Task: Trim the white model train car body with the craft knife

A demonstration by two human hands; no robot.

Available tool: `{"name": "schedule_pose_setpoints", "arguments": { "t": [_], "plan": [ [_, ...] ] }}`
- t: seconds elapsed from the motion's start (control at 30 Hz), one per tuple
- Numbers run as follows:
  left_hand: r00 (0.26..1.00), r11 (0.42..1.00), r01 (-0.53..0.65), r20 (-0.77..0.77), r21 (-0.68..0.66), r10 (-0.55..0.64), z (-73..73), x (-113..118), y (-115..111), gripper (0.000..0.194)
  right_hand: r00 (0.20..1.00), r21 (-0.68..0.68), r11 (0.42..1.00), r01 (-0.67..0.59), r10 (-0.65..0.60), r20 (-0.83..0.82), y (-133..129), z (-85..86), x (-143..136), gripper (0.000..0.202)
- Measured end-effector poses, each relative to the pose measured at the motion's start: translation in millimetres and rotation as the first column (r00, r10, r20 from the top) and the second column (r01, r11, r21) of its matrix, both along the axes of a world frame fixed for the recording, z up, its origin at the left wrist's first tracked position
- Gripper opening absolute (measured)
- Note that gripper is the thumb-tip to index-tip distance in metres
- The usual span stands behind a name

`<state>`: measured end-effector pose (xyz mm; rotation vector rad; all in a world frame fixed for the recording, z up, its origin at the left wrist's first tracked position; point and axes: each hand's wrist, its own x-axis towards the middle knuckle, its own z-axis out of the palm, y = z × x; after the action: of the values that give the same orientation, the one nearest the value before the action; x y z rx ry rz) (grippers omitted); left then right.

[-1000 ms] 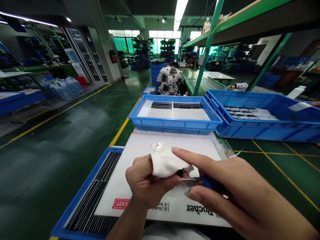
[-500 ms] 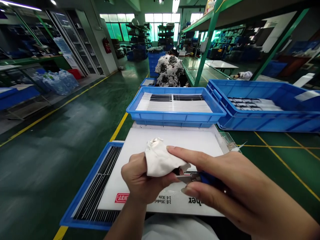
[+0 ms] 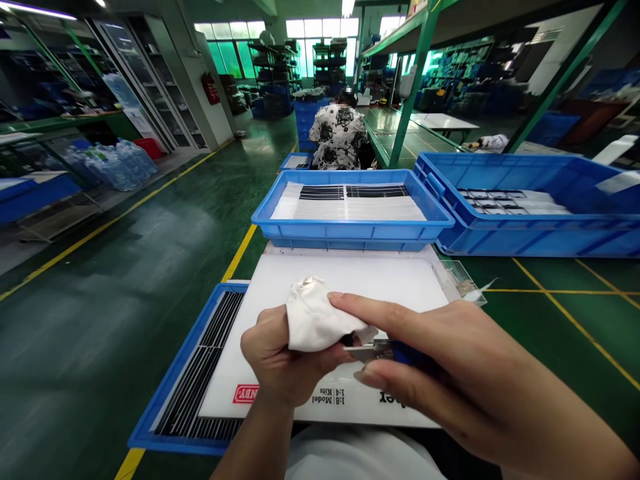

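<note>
Steering the blue-handled steel-bladed knife (image 3: 385,349), pinched in my right hand (image 3: 465,363), slowly would be wise, its blade sitting just beside the thumb of my left hand (image 3: 274,363), which grips the crumpled white cloth (image 3: 314,317) above the near white rectangular board (image 3: 385,275).

Matt cloth (image 3: 316,321) — smooth metal blade (image 3: 362,353)

Far beyond the grip is a person in a black-and-white patterned shirt (image 3: 338,133); far to its left, a red cylindrical fire extinguisher (image 3: 211,89) and clear plastic bottles (image 3: 120,167).
</note>
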<state>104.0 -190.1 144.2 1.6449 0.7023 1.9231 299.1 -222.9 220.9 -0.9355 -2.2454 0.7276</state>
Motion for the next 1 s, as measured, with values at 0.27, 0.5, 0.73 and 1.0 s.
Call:
{"name": "schedule_pose_setpoints", "arguments": {
  "t": [0.27, 0.5, 0.73, 1.0],
  "plan": [
    [1.0, 0.999, -0.026, -0.013, -0.025, 0.025, -3.9, 1, -1, 0.023, 1.0, -0.005, 1.0, -0.01, 0.01, -0.006, -1, 0.1, 0, 0.041],
    [1.0, 1.0, -0.011, -0.011, -0.002, 0.011, -6.6, 1, -3, 0.021, 1.0, -0.009, 1.0, -0.008, 0.008, -0.018, -2, 0.8, 2, 0.04],
    [0.996, 0.995, -0.083, 0.016, -0.049, 0.083, 3.2, 9, -7, 0.026, 0.999, -0.018, 0.999, -0.038, 0.037, -0.036, -1, 0.4, 2, 0.039],
    [0.996, 0.994, 0.088, -0.038, 0.061, -0.085, -7.0, 1, -2, 0.015, 1.0, 0.011, 1.0, -0.021, 0.021, -0.018, -3, -1.9, 4, 0.04]
  ]
}}
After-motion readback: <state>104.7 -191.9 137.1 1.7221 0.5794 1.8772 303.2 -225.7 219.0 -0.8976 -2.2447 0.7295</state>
